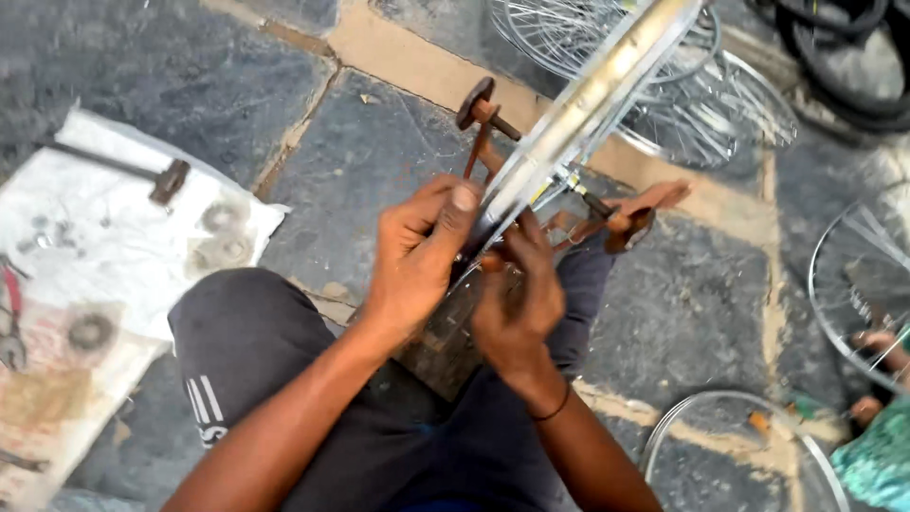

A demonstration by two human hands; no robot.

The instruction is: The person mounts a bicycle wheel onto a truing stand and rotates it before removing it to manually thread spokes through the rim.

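Note:
A shiny metal bicycle wheel rim [607, 76] stands edge-on in a rusty truing stand [483, 118] between my knees. My left hand [417, 251] grips the near edge of the rim, thumb pressed on its side. My right hand [517, 303] is closed just below the rim at the spokes, pinching something small that I cannot make out. The stand's rusty arm [630, 213] juts out to the right of the rim.
A white cloth [104, 237] on the stone floor at left carries a hammer [142, 173], bearings and small parts [223, 232], and red-handled pliers [11, 318]. Spoked wheels [701, 104] lie behind, tyres [844, 57] top right, more rims [853, 284] at right beside another person's foot.

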